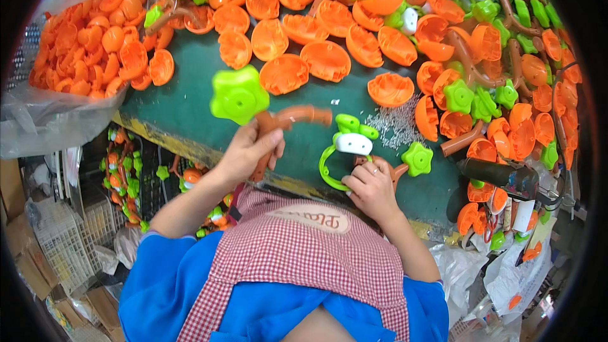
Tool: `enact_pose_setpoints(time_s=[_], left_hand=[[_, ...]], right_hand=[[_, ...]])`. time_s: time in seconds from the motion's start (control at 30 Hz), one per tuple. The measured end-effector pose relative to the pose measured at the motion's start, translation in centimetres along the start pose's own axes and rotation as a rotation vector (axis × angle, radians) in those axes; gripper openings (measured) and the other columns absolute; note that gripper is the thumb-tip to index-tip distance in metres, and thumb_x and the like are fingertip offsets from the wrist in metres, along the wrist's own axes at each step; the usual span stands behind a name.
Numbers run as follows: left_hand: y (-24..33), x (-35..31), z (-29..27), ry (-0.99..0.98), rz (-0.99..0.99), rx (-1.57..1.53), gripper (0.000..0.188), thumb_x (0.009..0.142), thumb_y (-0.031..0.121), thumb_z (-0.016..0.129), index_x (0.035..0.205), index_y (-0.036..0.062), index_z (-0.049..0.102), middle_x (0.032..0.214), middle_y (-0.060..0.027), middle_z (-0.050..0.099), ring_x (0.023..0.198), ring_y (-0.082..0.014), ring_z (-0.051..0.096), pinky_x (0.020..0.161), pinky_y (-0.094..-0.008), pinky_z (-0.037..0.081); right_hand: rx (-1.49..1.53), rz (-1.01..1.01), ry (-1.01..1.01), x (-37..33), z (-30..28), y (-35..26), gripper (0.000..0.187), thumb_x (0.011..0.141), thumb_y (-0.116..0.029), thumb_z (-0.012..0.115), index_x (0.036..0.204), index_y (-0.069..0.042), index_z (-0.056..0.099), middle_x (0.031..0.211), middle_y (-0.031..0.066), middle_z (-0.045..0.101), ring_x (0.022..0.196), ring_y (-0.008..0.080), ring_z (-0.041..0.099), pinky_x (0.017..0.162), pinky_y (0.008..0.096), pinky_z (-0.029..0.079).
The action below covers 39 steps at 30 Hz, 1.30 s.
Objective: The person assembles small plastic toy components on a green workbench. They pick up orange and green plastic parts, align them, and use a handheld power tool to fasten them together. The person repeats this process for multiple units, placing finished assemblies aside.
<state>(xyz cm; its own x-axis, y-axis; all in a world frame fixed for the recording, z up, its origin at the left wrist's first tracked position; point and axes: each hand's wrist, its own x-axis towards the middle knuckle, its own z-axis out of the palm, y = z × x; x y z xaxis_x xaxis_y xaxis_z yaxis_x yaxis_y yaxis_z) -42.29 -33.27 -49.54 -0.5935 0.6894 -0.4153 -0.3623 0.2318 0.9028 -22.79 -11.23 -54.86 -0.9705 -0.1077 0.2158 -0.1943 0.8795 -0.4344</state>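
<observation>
My left hand [252, 152] is closed around a brown plastic branch piece [297, 115], raised above the table's front edge. A bright green star-shaped knob [239, 95] is on that piece, slightly blurred. Low over the table edge, my right hand [372, 189] has its fingers curled at the lower end of a green ring-shaped part [324, 168]. A white block with two dots [353, 144] and green lobes [348, 123] top this ring. Another brown branch piece [399, 171] with a green star knob [417, 159] shows beside the right fingers, which partly hide it.
Orange half shells [326, 61] cover the green table's [183, 98] far side, mixed with brown and green pieces at right. Small screws [399, 125] lie in a pile. A plastic bag [57, 117] of orange shells stands left. A dark power tool [500, 174] lies right.
</observation>
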Motion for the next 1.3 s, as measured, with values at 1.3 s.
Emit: enact_pose_setpoints(time_s=[1.3], left_hand=[[-0.7, 4.5, -12.8, 0.794, 0.423, 1.421, 0.022, 0.083, 0.010, 0.065, 0.104, 0.0068, 0.068, 0.111, -0.0074, 0.063, 0.106, -0.0273, 0.057, 0.089, -0.0375, 0.051]], right_hand=[[0.056, 0.102, -0.012, -0.5, 0.2, -1.7, 0.021, 0.075, -0.009, 0.073, 0.095, -0.007, 0.068, 0.096, 0.0060, 0.061, 0.093, 0.0252, 0.058, 0.088, 0.0421, 0.038]])
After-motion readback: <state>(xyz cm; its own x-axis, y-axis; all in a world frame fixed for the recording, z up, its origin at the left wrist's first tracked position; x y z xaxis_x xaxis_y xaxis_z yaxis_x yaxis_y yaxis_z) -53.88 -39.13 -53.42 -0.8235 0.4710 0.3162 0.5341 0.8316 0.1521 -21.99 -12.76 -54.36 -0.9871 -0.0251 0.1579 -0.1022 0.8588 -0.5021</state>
